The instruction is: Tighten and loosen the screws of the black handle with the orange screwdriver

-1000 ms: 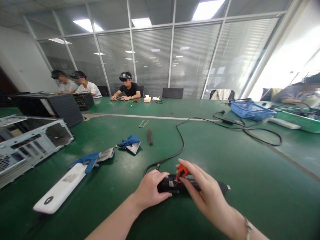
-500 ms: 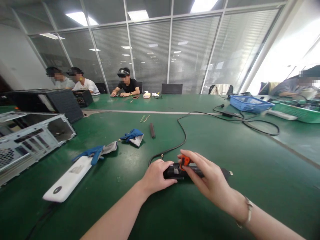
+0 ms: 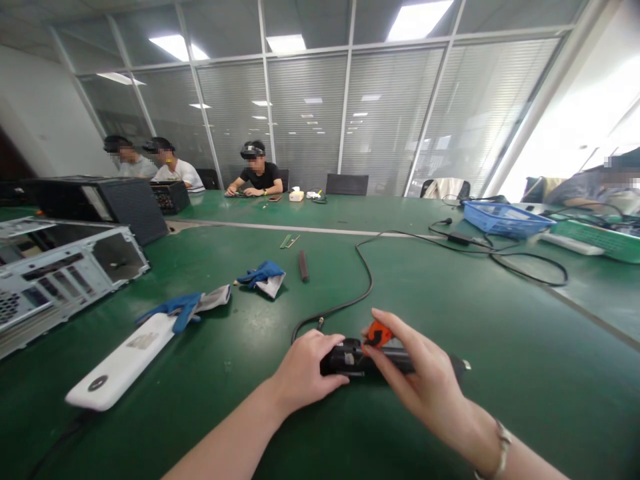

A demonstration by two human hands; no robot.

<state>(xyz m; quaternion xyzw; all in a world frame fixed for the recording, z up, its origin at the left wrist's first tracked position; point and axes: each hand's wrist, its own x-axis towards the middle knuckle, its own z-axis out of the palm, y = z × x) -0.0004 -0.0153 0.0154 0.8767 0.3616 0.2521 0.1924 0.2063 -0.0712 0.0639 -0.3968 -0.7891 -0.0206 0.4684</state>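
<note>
A black, tube-shaped tool (image 3: 360, 358) lies on the green table (image 3: 450, 313), its metal tip pointing right. My left hand (image 3: 303, 371) grips its left end with curled fingers. My right hand (image 3: 415, 373) reaches over the middle of the tool and pinches a small orange part (image 3: 377, 333) on top of it between thumb and fingers. A black cable (image 3: 367, 280) ends loose just behind my left hand.
To the left lie a white flat panel (image 3: 120, 363), two blue-and-grey gloves (image 3: 187, 307) (image 3: 263, 275) and an open computer case (image 3: 60, 273). A dark short rod (image 3: 303, 265) lies farther back. A blue basket (image 3: 505, 219) stands at right. Other people sit at the far side and far right.
Both hands stay on the black tool. My right fingers have shifted on the orange part, which now tilts up a little. The view has bobbed slightly.
</note>
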